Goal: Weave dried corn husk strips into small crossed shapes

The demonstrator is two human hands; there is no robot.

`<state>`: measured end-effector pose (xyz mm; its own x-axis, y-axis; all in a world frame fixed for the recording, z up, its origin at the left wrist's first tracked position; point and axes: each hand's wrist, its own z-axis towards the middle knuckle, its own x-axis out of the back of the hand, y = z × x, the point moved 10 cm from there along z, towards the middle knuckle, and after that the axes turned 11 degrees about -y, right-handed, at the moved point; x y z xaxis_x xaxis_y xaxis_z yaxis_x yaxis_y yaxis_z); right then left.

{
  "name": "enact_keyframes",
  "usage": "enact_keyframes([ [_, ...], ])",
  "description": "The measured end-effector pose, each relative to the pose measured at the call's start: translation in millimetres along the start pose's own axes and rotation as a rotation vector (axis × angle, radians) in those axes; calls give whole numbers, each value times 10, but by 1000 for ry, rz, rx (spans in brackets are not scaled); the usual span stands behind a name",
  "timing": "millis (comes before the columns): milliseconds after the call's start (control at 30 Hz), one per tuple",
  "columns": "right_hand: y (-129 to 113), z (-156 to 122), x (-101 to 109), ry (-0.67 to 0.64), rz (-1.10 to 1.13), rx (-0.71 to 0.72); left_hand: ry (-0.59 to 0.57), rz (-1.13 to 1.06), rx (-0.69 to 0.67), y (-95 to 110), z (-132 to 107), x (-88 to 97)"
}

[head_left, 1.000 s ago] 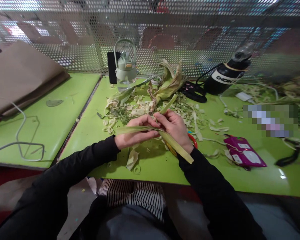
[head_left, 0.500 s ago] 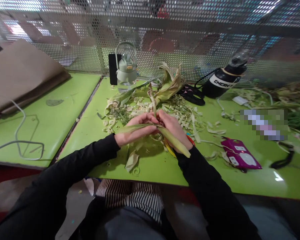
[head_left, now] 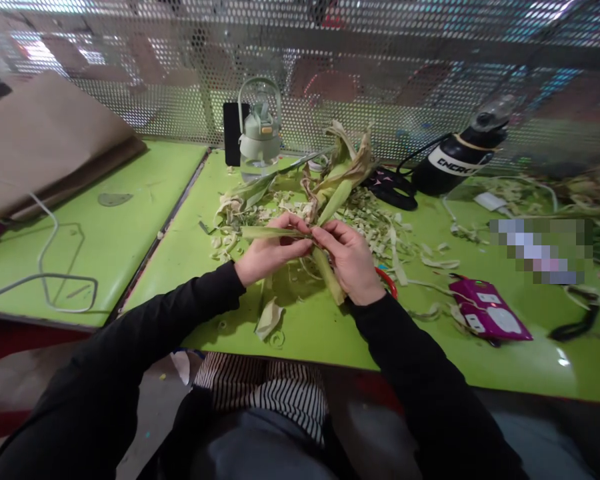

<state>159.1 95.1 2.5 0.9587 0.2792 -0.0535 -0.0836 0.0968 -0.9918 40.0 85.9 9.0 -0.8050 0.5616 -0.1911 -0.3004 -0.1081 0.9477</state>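
Note:
Both hands meet over the green table (head_left: 170, 253), working on corn husk strips. My left hand (head_left: 274, 248) is closed in a pinch on a pale green corn husk (head_left: 260, 233) that sticks out leftward past the fingers. Fingertips of my right hand (head_left: 353, 257) press together at the same crossing point, gripping the husk there. Another husk piece (head_left: 329, 275) slants down from between the hands toward me. Just behind, a bunch of partly dried husks (head_left: 343, 177) rises from a heap of cut scraps (head_left: 375, 223). A red scissor-like handle (head_left: 387, 283) peeks out beside my right wrist.
A clear bottle with a pale green lid (head_left: 260, 137) and a dark phone (head_left: 233, 133) stand against the perforated metal screen (head_left: 180, 87). To the right lie a black bottle (head_left: 455, 157) and a purple power strip (head_left: 490, 310). Brown paper (head_left: 55, 140) and bent wire (head_left: 45, 274) occupy the left.
My hands have drawn slightly apart, from cupped to pinching with fingertips. The lower husk piece has swung from over my right wrist to a steeper slant between the hands. The view has shifted slightly.

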Motion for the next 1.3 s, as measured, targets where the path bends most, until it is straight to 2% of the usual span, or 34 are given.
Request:
enact_keyframes([
  [67, -1, -9, 6, 23, 11, 11, 15, 34, -19, 24, -2, 0],
  [300, 23, -19, -3, 20, -28, 5, -60, 141, -40, 109, -3, -67],
  [667, -30, -46, -40, 5, -64, 8, -52, 137, 24, 28, -56, -100],
  [800, 69, 10, -35, -17, -8, -64, -39, 81, 48, -29, -23, -20],
  [967, 84, 53, -67, -190, 43, -188, 22, -39, -25, 75, 40, 190],
  [1067, -5, 67, -27, -235, -147, -120, 100, 19, 30, 79, 44, 310],
  [1167, -243, 64, 55, -129, -546, 121, 141, -30, 97, 21, 24, 327],
  [1233, -422, 13, 17, -62, -837, 309, 178, -148, 152, -47, -1, 317],
  [1300, -520, -34, -56, -37, -1046, 437, 216, -284, 253, -149, -33, 287],
])
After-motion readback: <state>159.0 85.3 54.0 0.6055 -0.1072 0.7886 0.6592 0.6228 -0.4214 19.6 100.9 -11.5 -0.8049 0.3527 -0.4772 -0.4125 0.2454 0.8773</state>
